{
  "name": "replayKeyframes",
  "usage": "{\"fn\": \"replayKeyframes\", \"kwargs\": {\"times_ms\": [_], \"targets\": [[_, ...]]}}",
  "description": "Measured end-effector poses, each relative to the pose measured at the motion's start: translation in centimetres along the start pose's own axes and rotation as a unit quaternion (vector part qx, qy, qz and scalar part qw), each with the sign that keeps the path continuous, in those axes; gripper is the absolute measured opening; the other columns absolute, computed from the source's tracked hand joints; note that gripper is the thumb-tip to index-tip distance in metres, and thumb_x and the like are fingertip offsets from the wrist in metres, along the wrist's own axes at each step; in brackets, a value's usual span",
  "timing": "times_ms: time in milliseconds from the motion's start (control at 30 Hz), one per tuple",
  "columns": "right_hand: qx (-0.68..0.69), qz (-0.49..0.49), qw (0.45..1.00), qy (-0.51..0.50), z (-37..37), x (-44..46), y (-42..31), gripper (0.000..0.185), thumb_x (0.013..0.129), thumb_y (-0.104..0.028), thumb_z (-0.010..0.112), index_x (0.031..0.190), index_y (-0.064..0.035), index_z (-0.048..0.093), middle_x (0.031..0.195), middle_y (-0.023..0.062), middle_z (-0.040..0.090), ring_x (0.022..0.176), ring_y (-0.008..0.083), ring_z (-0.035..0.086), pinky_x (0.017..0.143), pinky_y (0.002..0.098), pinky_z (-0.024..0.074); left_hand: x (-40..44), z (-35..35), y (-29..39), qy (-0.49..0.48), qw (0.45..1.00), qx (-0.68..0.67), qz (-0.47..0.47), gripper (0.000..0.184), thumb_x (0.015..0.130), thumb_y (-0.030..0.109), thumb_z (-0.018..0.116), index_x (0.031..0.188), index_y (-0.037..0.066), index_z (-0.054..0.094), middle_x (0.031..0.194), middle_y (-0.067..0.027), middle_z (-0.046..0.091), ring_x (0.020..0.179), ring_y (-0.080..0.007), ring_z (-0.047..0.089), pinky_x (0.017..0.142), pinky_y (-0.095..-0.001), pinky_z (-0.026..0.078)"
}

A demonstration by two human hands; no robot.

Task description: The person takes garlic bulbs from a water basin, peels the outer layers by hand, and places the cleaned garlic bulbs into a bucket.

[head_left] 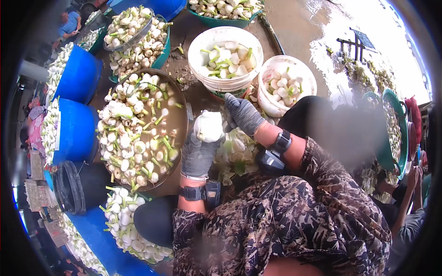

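Note:
My left hand (198, 156), in a grey glove, is closed around a white garlic bulb (208, 126), holding it up. To its right, my right hand (244, 114), also gloved, has its fingers curled together; whatever it grips, if anything, is hidden. Beyond the hands stand a white bucket (195, 53) with peeled bulbs in water and a smaller white bucket (311, 83) with more bulbs. On the left, a wide round basin (185, 108) holds murky water and many bulbs with green stems. Pale peelings (237, 149) lie below my hands.
Blue tubs (76, 131) heaped with bulbs line the left side, near a black bucket (85, 186). Green basins (165, 50) of bulbs stand at the back. On the right are a green basket (389, 133) and a person's arm (407, 198). Another person (69, 25) sits far back left.

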State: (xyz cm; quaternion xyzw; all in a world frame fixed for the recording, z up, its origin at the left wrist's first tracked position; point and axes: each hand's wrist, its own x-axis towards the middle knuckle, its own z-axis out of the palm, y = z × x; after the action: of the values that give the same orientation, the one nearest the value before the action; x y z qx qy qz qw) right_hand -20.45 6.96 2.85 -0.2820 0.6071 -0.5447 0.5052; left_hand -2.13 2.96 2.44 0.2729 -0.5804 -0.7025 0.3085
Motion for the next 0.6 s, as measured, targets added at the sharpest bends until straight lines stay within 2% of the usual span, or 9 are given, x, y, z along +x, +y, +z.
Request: {"fn": "replayKeyframes", "kwargs": {"times_ms": [100,167,233,300,367,400,467,533,600], "targets": [[0.013,-0.001,0.999,-0.036,-1.2,0.2,-0.5,0.039,0.1,-0.041,0.048,0.09,-0.005,0.057,0.071,0.0024,0.051,0.066,0.013,0.046,0.061,0.032,0.0435,-0.1,1.3,2.1,-0.019,0.969,-0.247,-0.012,0.058,0.093,0.039,0.062,0.135,0.003,0.047,0.129,-0.0095,0.057,0.113,-0.0215,0.058,0.093,-0.0344,0.051],[-0.086,-0.118,0.987,-0.071,-0.8,-1.8,-1.6,0.038,0.098,-0.042,0.053,0.097,-0.0043,0.055,0.081,0.0062,0.056,0.077,0.0147,0.049,0.073,0.0336,0.0464,0.0,0.6,1.3,-0.023,0.98,-0.196,-0.016,0.071,0.087,0.048,0.066,0.138,0.004,0.046,0.135,-0.0113,0.052,0.12,-0.0248,0.054,0.102,-0.0414,0.045],[-0.12,-0.223,0.967,-0.014,1.1,-3.3,-1.9,0.033,0.095,-0.036,0.06,0.097,-0.0036,0.056,0.084,0.005,0.059,0.078,0.0114,0.049,0.073,0.0317,0.0472,-0.1,0.5,0.9,-0.017,0.993,-0.115,0.002,0.066,0.088,0.047,0.065,0.134,0.003,0.049,0.135,-0.0125,0.052,0.12,-0.0252,0.054,0.101,-0.0395,0.046],[-0.064,-0.134,0.989,0.012,0.8,-2.0,-1.2,0.03,0.094,-0.032,0.063,0.092,-0.0023,0.06,0.075,0.0035,0.059,0.072,0.0088,0.05,0.065,0.0295,0.0471,-0.6,1.0,0.8,-0.018,0.989,-0.147,-0.022,0.063,0.088,0.046,0.065,0.131,0.003,0.051,0.132,-0.0132,0.054,0.118,-0.0258,0.055,0.1,-0.0396,0.047],[-0.068,-0.087,0.993,0.04,0.1,-0.1,0.3,0.034,0.095,-0.035,0.061,0.096,-0.0011,0.061,0.078,0.0054,0.063,0.069,0.0108,0.054,0.062,0.0311,0.0477,-0.3,-0.4,-1.4,0.007,0.999,0.043,0.024,0.062,0.086,0.042,0.068,0.13,0.002,0.051,0.126,-0.0147,0.057,0.114,-0.0287,0.057,0.099,-0.0421,0.049],[-0.04,-0.059,0.997,0.043,-0.4,1.2,1.8,0.037,0.095,-0.037,0.06,0.098,-0.0005,0.061,0.08,0.0063,0.064,0.069,0.0119,0.057,0.061,0.0319,0.0488,-0.2,-1.0,-2.0,-0.018,0.966,-0.254,-0.035,0.066,0.084,0.043,0.07,0.131,0.001,0.049,0.126,-0.016,0.057,0.112,-0.0292,0.058,0.099,-0.0429,0.048],[-0.074,0.036,0.997,0.005,-1.1,1.3,1.2,0.053,0.093,-0.052,0.057,0.115,-0.0032,0.056,0.089,0.009,0.067,0.075,0.0177,0.065,0.061,0.0351,0.0534,-0.3,-2.0,-3.4,-0.016,0.994,-0.106,0.005,0.069,0.082,0.045,0.072,0.131,0.001,0.049,0.125,-0.0152,0.058,0.112,-0.0277,0.058,0.098,-0.0421,0.049],[0.149,0.193,0.961,-0.131,-1.5,0.9,1.8,0.087,0.083,-0.072,0.051,0.143,-0.0129,0.03,0.136,0.0148,0.046,0.104,0.0362,0.061,0.076,0.0564,0.0542,0.1,-2.3,-3.0,-0.015,0.999,-0.028,0.033,0.07,0.081,0.046,0.073,0.131,0.002,0.05,0.124,-0.0142,0.058,0.111,-0.0262,0.059,0.097,-0.0408,0.049],[0.13,0.083,0.951,-0.269,-1.9,1.4,5.0,0.08,0.081,-0.06,0.062,0.14,-0.0118,0.036,0.136,0.0119,0.045,0.109,0.0318,0.059,0.084,0.0557,0.0512,0.7,-2.0,-2.3,-0.045,0.997,0.039,0.056,0.07,0.081,0.044,0.074,0.132,0.004,0.05,0.122,-0.0127,0.059,0.11,-0.0258,0.059,0.095,-0.0397,0.049]]}}
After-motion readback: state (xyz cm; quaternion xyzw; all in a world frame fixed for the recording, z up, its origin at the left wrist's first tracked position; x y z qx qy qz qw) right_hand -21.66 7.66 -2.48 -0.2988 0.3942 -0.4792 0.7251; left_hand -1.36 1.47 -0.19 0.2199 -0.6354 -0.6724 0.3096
